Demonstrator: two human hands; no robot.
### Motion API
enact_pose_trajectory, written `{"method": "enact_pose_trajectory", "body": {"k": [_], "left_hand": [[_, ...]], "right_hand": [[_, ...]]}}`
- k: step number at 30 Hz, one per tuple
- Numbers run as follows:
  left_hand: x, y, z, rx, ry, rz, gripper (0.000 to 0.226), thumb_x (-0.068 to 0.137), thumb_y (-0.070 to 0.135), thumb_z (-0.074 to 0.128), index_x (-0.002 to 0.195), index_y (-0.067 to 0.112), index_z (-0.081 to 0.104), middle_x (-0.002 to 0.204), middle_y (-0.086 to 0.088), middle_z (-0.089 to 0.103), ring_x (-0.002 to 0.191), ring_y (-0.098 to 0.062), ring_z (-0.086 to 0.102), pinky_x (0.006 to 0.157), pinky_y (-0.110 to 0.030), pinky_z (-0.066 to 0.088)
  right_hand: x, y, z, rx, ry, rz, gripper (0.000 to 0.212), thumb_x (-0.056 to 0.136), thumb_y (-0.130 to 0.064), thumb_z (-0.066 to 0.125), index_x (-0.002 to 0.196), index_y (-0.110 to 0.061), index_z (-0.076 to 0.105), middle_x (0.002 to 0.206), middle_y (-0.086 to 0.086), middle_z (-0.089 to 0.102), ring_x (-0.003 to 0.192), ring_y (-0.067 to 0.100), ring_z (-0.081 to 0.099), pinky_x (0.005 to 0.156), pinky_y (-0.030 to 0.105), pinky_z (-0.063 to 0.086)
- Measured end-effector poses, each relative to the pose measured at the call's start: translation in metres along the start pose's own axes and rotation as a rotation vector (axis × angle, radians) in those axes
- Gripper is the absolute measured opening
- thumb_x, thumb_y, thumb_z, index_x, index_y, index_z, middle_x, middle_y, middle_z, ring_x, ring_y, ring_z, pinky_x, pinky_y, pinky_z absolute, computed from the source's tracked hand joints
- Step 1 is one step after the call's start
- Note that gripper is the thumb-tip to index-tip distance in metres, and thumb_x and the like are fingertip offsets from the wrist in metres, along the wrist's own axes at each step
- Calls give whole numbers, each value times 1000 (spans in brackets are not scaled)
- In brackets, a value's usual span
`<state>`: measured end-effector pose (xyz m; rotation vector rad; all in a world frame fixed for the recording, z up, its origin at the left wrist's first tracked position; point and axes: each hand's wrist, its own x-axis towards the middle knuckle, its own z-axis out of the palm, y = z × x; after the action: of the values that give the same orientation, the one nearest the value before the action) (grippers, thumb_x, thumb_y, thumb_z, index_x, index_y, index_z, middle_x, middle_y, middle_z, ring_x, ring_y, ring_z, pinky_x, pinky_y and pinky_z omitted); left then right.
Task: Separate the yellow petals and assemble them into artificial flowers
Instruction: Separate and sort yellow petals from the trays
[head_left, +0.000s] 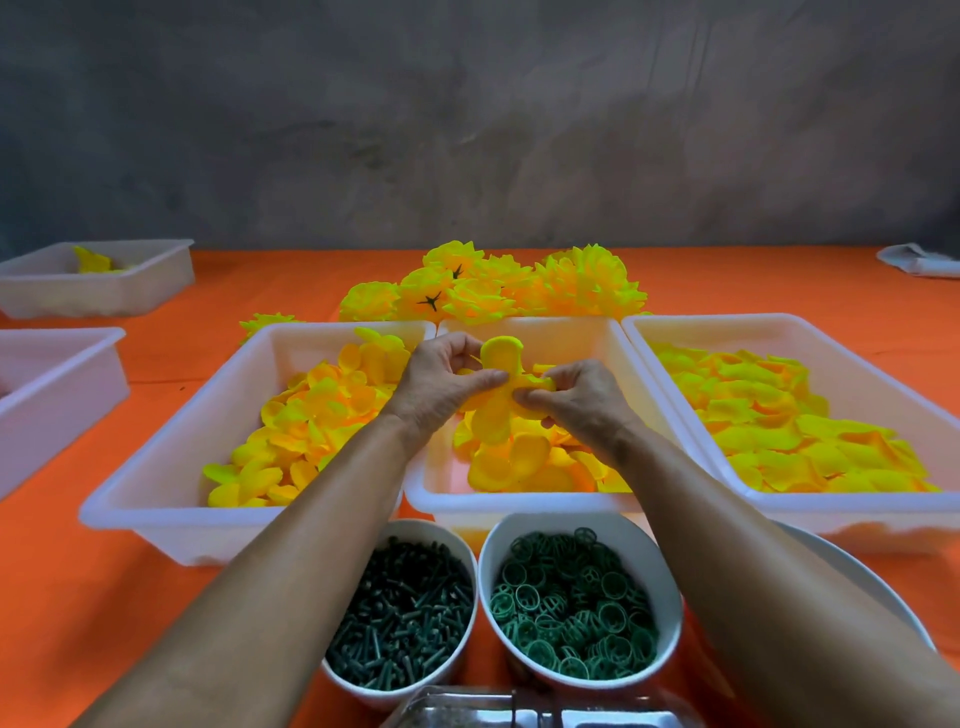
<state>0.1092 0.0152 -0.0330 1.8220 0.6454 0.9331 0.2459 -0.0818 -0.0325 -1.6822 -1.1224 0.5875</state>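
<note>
A yellow petal piece (497, 387), several lobes joined at a centre, is held above the middle tray (519, 501) by both hands. The left hand (441, 382) pinches it with thumb laid across the centre and fingers curled behind the upper lobe; the right hand (569, 400) pinches the side lobes between thumb and fingertips. Both grips are closed on the piece, with nothing else seen in them.

Directly beneath the grip, loose petals lie heaped in the middle tray. To the left of the grip a second tray (156, 499) holds rounder petals; to the right a third tray (779, 512) holds flatter ones. Beyond the grip, finished flowers (519, 291) are piled on the orange worktop (78, 613). Nearer the body than the grip stand a bowl of dark pegs (410, 618) and a bowl of green rings (574, 603).

If layers are stuck together, too hard a pull could tear the thin lobes or crease them; too light a pinch could let two layers pass as one, or drop the piece back into the heap.

Whether one layer or several is held cannot be told. The right fingertips are partly hidden by petals, and a clear container at the bottom edge is cut off.
</note>
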Motion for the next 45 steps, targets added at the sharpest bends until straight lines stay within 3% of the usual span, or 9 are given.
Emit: {"method": "enact_pose_trajectory", "body": {"k": [7, 12, 16, 19, 24, 31, 36, 39, 45], "left_hand": [[-4, 5, 0, 11, -70, 21, 22, 72, 6, 78, 85, 17, 64, 85, -2, 68, 78, -9, 63, 70, -20, 54], [-3, 3, 0, 100, 67, 26, 26, 74, 5, 77, 97, 1, 67, 96, -17, 68, 89, -25, 63, 84, -44, 54], [-1, 2, 0, 270, 191, 73, 46, 68, 21, 83, 106, 9, 60, 102, -8, 63, 93, -19, 57, 74, -24, 46], [-2, 7, 0, 378, 319, 159, 42, 69, 31, 82, 95, 9, 57, 88, -4, 58, 78, -14, 51, 66, -23, 42], [-8, 9, 5, 234, -3, 81, 49, 80, 49, 60, 55, 7, 62, 52, -2, 60, 45, -9, 49, 55, -26, 42], [-4, 5, 3, 259, -80, -10, 41, 84, 43, 64, 64, 8, 70, 58, -5, 65, 50, -11, 52, 60, -27, 44], [-5, 7, -1, 86, -77, -46, 15, 85, 9, 67, 70, 6, 68, 45, 9, 58, 42, 2, 48, 44, -11, 36], [-4, 6, -1, 52, -38, -44, 23, 85, 0, 62, 67, 13, 63, 49, 7, 58, 44, 0, 50, 42, -13, 37], [2, 2, 1, 37, 98, -65, 12, 95, 5, 48, 86, 2, 55, 79, -15, 61, 59, -15, 61, 43, -20, 45]], "right_hand": [[3, 2, 1, 4, 18, -26, 17, 74, -22, 79, 73, -7, 72, 63, 5, 60, 55, 13, 47, 56, 28, 38], [3, 1, 0, 95, -49, -39, 17, 83, -23, 69, 75, -9, 73, 66, 5, 67, 57, 12, 57, 57, 27, 42], [3, 2, 0, 75, 102, -80, 19, 83, -19, 69, 67, -10, 69, 58, 7, 59, 50, 11, 51, 52, 26, 41], [5, 4, -1, -29, 213, -136, 36, 78, -21, 75, 56, 1, 57, 56, 14, 38, 55, 16, 35, 54, 30, 32], [2, 0, 3, -156, 281, -283, 64, 69, -19, 82, 46, -23, 23, 55, -5, 17, 56, 15, 15, 52, 32, 14], [0, 0, 12, -112, 173, -431, 68, 61, -10, 87, 45, -26, 22, 55, -9, 15, 57, 12, 14, 51, 30, 13], [-1, 0, 13, 59, -38, -338, 50, 65, -5, 83, 49, -10, 35, 62, 3, 25, 64, 20, 23, 56, 32, 20], [-2, -3, 11, 183, -113, -252, 28, 75, -1, 74, 60, 8, 52, 66, 10, 37, 60, 17, 35, 53, 27, 33], [-1, -6, 0, 282, 147, -114, 14, 88, -2, 60, 90, 10, 65, 71, 12, 60, 49, 9, 52, 47, 18, 39]]}}
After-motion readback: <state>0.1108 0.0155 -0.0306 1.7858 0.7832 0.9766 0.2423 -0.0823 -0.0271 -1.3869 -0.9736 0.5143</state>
